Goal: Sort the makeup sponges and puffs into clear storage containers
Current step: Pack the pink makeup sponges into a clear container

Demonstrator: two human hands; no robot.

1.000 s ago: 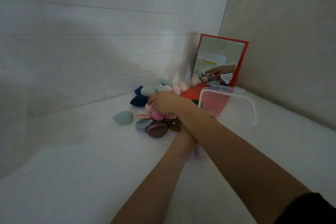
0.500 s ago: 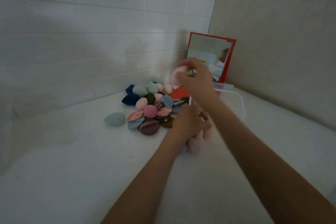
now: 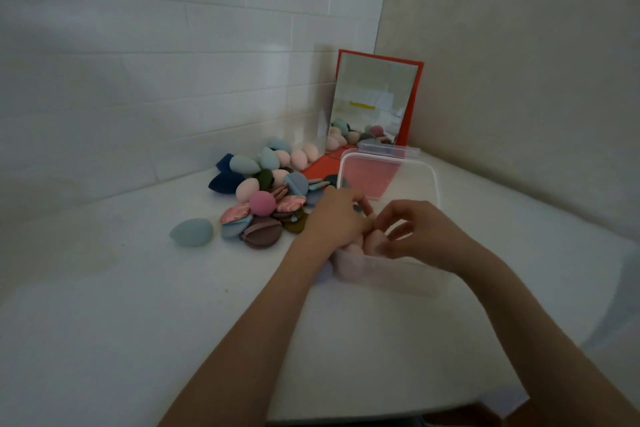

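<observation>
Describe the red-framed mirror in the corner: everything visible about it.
The red-framed mirror stands in the corner where the tiled wall meets the plain wall, upright and tilted slightly back. Its frame is a flat orange-red border around a rectangular glass; a matching red base lies flat on the counter in front. The glass reflects pink, teal and dark sponges and a bright room behind. Pink sponges lie against its lower left edge; a clear container stands in front, hiding its bottom right. Neither hand touches it.
</observation>
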